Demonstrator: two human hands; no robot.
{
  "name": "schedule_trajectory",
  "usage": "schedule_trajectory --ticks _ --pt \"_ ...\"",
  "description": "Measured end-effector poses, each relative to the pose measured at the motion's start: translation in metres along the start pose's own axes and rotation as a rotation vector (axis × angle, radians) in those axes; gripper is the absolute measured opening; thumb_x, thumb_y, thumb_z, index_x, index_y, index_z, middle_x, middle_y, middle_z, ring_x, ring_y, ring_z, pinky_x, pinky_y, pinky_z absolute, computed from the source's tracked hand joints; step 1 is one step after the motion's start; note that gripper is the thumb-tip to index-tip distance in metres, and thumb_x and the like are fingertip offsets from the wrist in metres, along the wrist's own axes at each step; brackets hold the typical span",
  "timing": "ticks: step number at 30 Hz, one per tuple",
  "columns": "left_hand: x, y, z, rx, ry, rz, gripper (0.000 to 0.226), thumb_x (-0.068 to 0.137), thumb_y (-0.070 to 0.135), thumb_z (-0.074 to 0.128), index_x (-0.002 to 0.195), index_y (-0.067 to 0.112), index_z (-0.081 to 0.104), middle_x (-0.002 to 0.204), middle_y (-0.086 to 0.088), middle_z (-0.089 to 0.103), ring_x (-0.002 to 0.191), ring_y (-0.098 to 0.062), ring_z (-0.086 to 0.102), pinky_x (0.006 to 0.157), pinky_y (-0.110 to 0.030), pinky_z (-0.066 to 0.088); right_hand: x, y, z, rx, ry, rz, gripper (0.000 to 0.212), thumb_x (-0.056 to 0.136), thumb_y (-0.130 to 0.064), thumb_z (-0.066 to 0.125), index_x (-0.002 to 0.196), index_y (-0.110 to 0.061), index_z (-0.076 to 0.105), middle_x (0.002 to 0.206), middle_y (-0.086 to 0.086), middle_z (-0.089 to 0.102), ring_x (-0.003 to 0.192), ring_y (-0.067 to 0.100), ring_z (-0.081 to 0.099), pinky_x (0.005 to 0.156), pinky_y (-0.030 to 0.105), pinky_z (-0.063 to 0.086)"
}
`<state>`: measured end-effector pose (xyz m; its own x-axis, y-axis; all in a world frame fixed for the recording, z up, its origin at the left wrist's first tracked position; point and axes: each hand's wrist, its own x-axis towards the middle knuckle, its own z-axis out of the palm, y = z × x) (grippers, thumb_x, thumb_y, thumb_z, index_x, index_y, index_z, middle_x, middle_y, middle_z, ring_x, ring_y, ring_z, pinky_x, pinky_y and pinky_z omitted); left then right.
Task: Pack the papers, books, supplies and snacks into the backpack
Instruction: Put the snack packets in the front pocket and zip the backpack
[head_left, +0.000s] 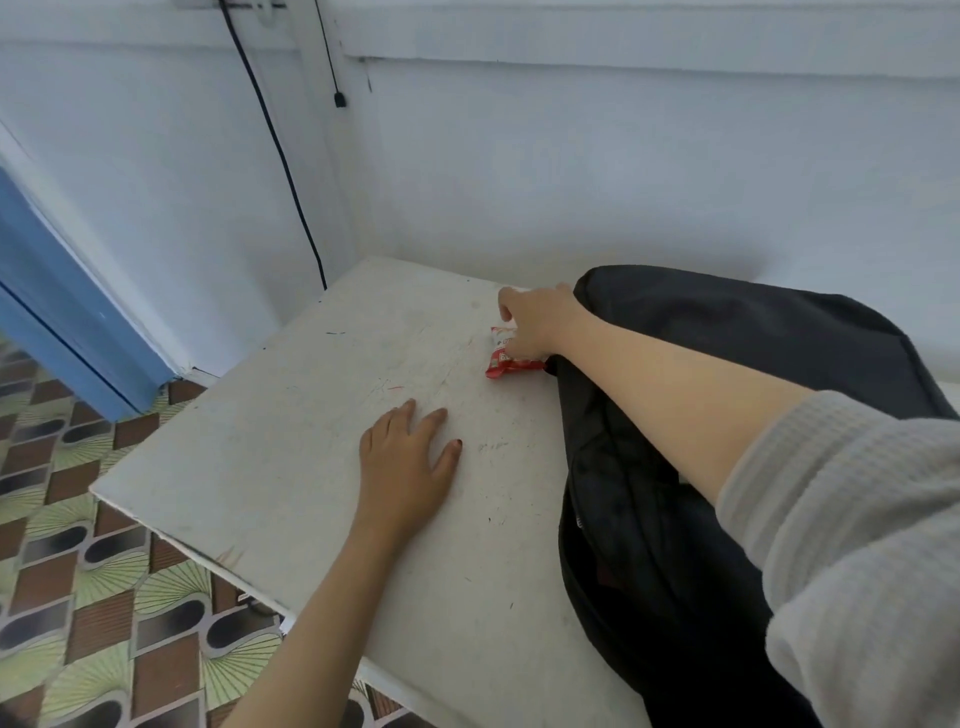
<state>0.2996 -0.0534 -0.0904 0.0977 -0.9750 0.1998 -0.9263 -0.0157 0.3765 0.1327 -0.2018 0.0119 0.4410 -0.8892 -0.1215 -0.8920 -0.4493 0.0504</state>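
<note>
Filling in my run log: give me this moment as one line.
step: snack pickup | right hand: grips snack packet beside backpack | left hand: flat on table

We identify the table (285, 467) top as white and matt, scuffed and finely scratched. On the table, the backpack (727, 338) is black matt cloth and the snack packet (500, 361) is glossy red-and-white film. Over the table, the sleeve (857, 519) is grey ribbed knit; beside the table, the floor (78, 571) is smooth and patterned.
</note>
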Motion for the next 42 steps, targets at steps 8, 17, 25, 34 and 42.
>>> schedule_trajectory --ticks 8,17,25,34,42 --pt "-0.001 -0.001 -0.001 -0.038 -0.019 -0.024 0.062 0.08 0.056 0.03 0.127 0.026 0.056 0.142 -0.01 0.044 0.131 -0.028 0.037 0.108 -0.042 0.022 -0.018 -0.004 -0.004 -0.127 -0.27 0.002 0.077 0.075 -0.057 0.065 0.136 -0.021 0.034 0.123 0.002 0.057 0.126 0.029 0.045 0.104 0.066 -0.014" --pt "-0.001 0.003 -0.005 -0.055 -0.016 -0.029 0.051 0.084 0.048 0.04 0.127 0.025 0.056 0.141 -0.011 0.044 0.131 -0.028 0.037 0.109 -0.042 0.023 -0.046 -0.015 -0.026 0.164 -0.087 -0.082 0.048 0.087 -0.057 0.043 0.123 -0.025 0.046 0.112 -0.003 0.061 0.115 0.025 0.051 0.11 0.062 -0.009" --pt "0.004 0.038 -0.031 -0.243 0.044 0.128 0.035 0.091 0.022 0.057 0.126 0.022 0.056 0.133 -0.003 0.054 0.126 -0.02 0.045 0.105 -0.037 0.03 -0.143 0.012 -0.069 0.416 0.2 -0.192 0.049 0.086 -0.051 0.056 0.127 -0.031 0.041 0.118 -0.006 0.059 0.104 0.012 0.053 0.112 0.04 0.015" --pt "-0.006 0.165 -0.092 -0.546 -0.005 0.546 0.011 0.091 0.029 0.054 0.1 0.035 0.057 0.097 0.034 0.05 0.093 0.017 0.049 0.077 0.004 0.034 -0.273 0.056 -0.037 0.595 0.615 -0.096 0.048 0.078 -0.05 0.061 0.118 -0.027 0.048 0.11 -0.021 0.054 0.103 0.003 0.054 0.088 0.024 0.046" --pt "-0.008 0.213 -0.073 -0.452 -0.091 0.824 0.008 0.081 0.029 0.06 0.088 0.029 0.066 0.105 0.021 0.059 0.103 0.017 0.046 0.091 -0.007 0.032 -0.349 0.068 0.012 0.513 0.69 0.011 0.053 0.076 -0.062 0.055 0.118 -0.031 0.045 0.113 -0.021 0.054 0.108 -0.003 0.051 0.111 0.021 0.021"
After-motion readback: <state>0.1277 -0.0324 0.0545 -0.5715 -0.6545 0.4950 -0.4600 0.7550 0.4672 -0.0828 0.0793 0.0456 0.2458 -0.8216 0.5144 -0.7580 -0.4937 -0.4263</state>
